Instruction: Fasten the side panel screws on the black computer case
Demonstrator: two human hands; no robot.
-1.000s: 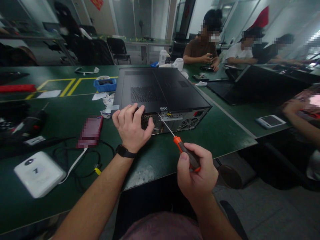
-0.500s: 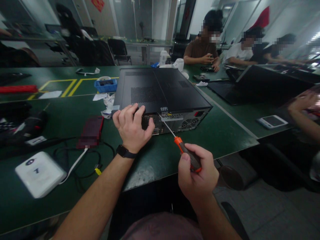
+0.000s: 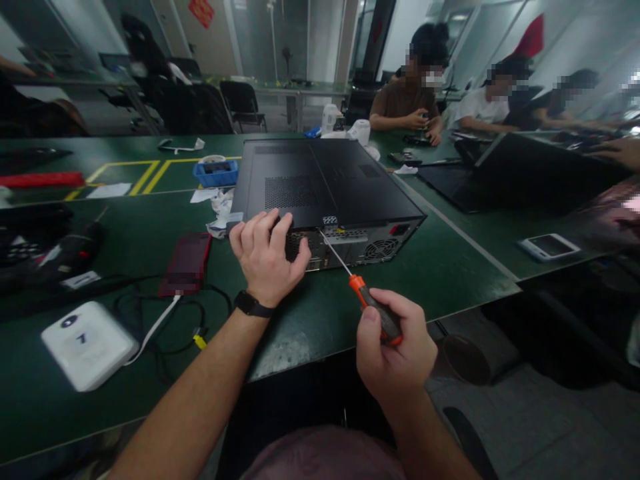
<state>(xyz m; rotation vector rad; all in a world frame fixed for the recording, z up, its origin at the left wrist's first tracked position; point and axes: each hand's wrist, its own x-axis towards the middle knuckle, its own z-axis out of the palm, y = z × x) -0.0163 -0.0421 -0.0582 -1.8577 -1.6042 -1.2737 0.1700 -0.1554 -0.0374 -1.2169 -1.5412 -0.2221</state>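
A black computer case (image 3: 345, 177) lies on its side on the green table, its rear panel facing me. My left hand (image 3: 270, 250) rests on the near left edge of the case, fingers spread over the top and thumb by the rear panel. In my right hand (image 3: 400, 340) is a screwdriver (image 3: 377, 310) with an orange and grey handle, gripped by the handle. Its thin shaft slants up and away, and the tip meets the rear panel's upper edge right of my left hand. Whether a screw sits under the tip is too small to tell.
Left on the table (image 3: 310, 320) are a white power bank (image 3: 90, 347), a red-edged phone (image 3: 186, 263), cables and a power drill (image 3: 75, 250). A blue bin (image 3: 216, 175) stands behind. Rightward lie a phone (image 3: 550, 247) and a laptop (image 3: 540, 170). Several people sit around.
The view has shifted slightly, so the surroundings appear a little further right. Both hands and the screwdriver keep nearly the same pose. At the far right, a person's hand has moved up toward the laptop.
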